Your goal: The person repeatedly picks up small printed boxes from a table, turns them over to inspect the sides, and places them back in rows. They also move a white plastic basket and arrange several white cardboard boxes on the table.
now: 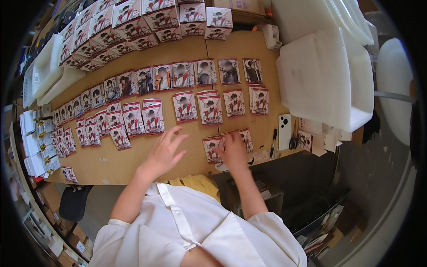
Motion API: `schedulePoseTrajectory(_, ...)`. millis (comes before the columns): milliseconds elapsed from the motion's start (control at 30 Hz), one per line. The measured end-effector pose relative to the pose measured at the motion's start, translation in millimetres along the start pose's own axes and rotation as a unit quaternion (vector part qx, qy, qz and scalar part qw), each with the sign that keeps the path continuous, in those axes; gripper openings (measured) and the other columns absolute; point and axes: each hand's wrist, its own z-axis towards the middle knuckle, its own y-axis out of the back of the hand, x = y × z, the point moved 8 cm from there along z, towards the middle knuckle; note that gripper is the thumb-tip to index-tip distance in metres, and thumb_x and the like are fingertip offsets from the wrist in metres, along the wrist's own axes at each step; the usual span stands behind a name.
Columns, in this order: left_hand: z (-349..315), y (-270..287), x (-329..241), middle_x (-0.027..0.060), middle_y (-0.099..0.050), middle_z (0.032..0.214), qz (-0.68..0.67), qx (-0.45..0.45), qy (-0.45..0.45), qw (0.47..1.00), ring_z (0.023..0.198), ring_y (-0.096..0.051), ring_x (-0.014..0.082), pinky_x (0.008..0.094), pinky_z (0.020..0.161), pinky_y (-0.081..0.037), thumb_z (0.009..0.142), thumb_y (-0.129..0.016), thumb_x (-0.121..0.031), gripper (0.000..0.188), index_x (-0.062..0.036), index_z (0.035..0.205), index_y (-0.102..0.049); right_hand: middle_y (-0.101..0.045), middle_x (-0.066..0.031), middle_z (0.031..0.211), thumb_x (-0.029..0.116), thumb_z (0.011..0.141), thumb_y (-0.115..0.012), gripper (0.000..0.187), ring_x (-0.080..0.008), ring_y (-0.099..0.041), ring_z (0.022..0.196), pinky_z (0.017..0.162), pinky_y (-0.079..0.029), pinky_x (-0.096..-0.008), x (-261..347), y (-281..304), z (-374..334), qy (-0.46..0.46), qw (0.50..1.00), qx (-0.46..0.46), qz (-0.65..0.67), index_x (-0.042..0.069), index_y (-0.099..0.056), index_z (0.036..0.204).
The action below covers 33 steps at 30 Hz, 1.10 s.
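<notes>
Many small card packets lie in rows on the wooden table [195, 164], from the upper left of the frame to the centre, and my right hand [233, 151] rests on the small pile of packets [212, 149] near the table's front edge in the lower centre, though I cannot tell if the fingers grip one or only press on it. My left hand [164, 151] hovers open with spread fingers just left of it, holding nothing, near the packet [153, 118] at the end of a row. At the right are a white phone [284, 131], a black pen [273, 142], scissors [294, 140] and white plastic bins [327, 78].
</notes>
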Motion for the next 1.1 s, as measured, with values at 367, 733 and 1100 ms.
schedulePoseTrajectory(367, -14.7, -7.7, -11.4, 0.0150, -0.051, 0.128, -0.047, 0.039, 0.012, 0.998, 0.116, -0.055, 0.0330, 0.0394, 0.097, -0.047, 0.082, -0.070, -0.013, 0.046, -0.0040, 0.124, -0.055, -0.060, -0.0223, 0.103, 0.007, 0.073, -0.077, 0.068, -0.0367, -0.061, 0.095, 0.081, -0.048, -0.0452, 23.6, -31.9, -29.9, -0.067, 0.982, -0.016, 0.173, -0.001, -0.041, 0.130)
schedulePoseTrajectory(733, -58.0, 2.1, 6.9, 0.0181, -0.047, 0.123, -0.253, -0.132, 0.025, 0.958, 0.112, -0.052, 0.0363, 0.0421, 0.096, -0.045, 0.060, -0.087, -0.016, 0.094, -0.0056, 0.137, -0.032, -0.063, -0.0176, 0.104, -0.002, 0.081, -0.071, 0.040, -0.0282, -0.066, 0.087, 0.071, -0.055, -0.0320, 171.1, 55.2, -77.4, 0.162, 0.886, -0.218, 0.375, -0.003, -0.055, 0.117)
schedulePoseTrajectory(1100, -108.2, 80.5, 21.2, 0.0139, -0.054, 0.113, -0.175, -0.155, -0.100, 0.967, 0.107, -0.055, 0.0344, 0.0400, 0.090, -0.048, 0.056, -0.080, -0.003, 0.066, -0.0060, 0.116, -0.052, -0.061, -0.0163, 0.110, -0.008, 0.082, -0.065, 0.020, -0.0258, -0.065, 0.097, 0.079, -0.056, -0.0317, 227.2, 62.4, -79.1, 0.211, 0.861, -0.062, 0.459, -0.002, -0.068, 0.100)
